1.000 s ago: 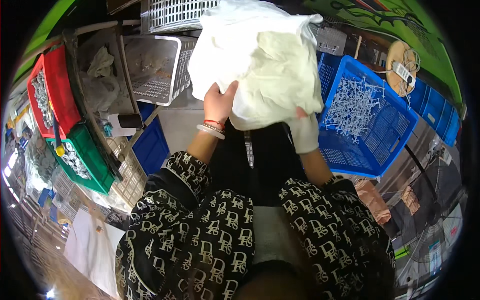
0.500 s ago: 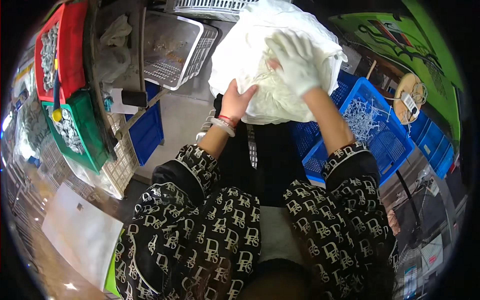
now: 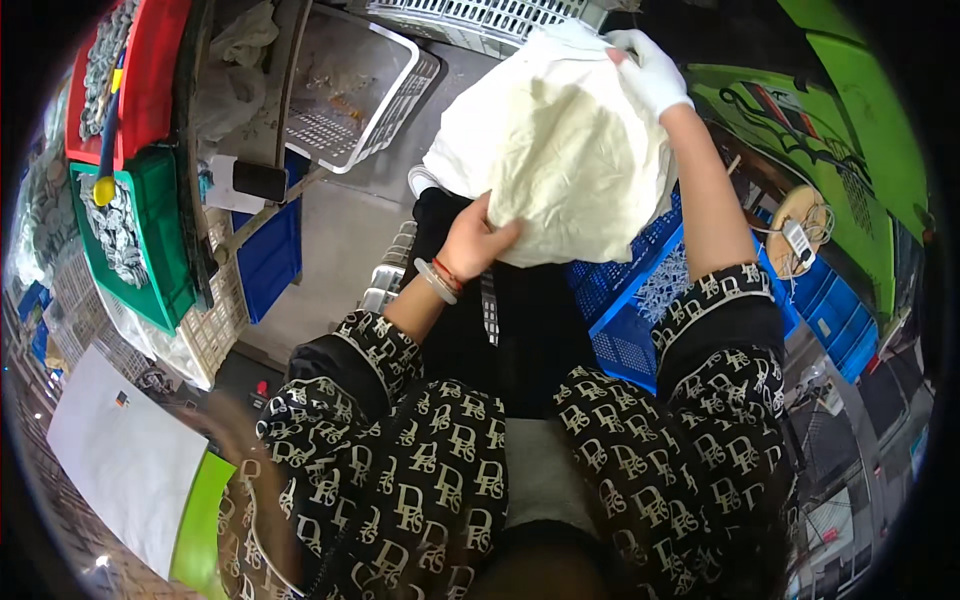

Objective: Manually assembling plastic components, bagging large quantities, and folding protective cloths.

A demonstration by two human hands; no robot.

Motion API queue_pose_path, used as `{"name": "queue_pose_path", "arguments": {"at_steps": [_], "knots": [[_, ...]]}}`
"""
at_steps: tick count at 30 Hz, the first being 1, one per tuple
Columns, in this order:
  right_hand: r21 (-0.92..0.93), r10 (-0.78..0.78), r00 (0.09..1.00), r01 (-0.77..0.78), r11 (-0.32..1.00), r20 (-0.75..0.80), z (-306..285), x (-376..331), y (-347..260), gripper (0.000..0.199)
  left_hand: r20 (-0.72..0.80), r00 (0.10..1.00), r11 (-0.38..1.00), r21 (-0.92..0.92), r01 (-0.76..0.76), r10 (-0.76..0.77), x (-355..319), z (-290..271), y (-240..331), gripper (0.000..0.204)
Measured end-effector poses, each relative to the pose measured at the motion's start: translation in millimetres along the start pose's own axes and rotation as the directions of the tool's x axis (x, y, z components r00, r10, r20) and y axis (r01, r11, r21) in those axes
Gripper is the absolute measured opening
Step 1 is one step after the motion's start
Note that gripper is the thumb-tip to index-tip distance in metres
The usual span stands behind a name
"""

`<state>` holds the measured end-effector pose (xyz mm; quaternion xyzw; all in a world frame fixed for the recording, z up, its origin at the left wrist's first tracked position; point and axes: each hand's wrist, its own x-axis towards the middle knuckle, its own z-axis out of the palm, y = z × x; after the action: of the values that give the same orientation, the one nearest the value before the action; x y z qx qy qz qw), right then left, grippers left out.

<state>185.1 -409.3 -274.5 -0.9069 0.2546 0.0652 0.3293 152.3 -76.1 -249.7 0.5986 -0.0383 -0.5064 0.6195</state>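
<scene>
Above blue crate (image 3: pixel 620 330), right hand (image 3: pixel 650 75) has climbed white sack (image 3: pixel 560 170).

The white sack (image 3: pixel 560 170) covers most of the blue crate (image 3: pixel 640 310) behind it, so only one corner with small pale parts shows (too small to tell what they are). The left hand's (image 3: pixel 475 240) fingertips vanish under the sack's lower fold, and the gloved right hand (image 3: pixel 648 72) grips its top, its palm unseen. The white basket (image 3: pixel 360 95) is cut off above.
</scene>
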Motion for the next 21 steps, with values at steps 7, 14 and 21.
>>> {"name": "queue_pose_path", "arguments": {"at_steps": [7, 14, 21], "knots": [[-0.036, -0.790, 0.575, 0.813, 0.582, 0.212, 3.2, -63.2, -90.1, 0.043, 0.206, 0.960, 0.725, 0.630, -0.277, 0.188, -2.1, 40.8, 60.8, 0.045], [-0.401, -0.400, 0.674, 0.712, 0.576, 0.622, -105.4, -74.4, -36.4, 0.011, 0.316, 0.924, 0.745, 0.558, -0.365, 0.216, -41.7, 13.6, 132.7, 0.034], [-0.309, -0.224, 0.909, 0.339, 0.889, 0.351, -140.5, -119.9, 3.2, 0.017, 0.260, 0.841, 0.434, 0.762, -0.480, 0.475, 55.5, -36.5, 24.0, 0.039]]}}
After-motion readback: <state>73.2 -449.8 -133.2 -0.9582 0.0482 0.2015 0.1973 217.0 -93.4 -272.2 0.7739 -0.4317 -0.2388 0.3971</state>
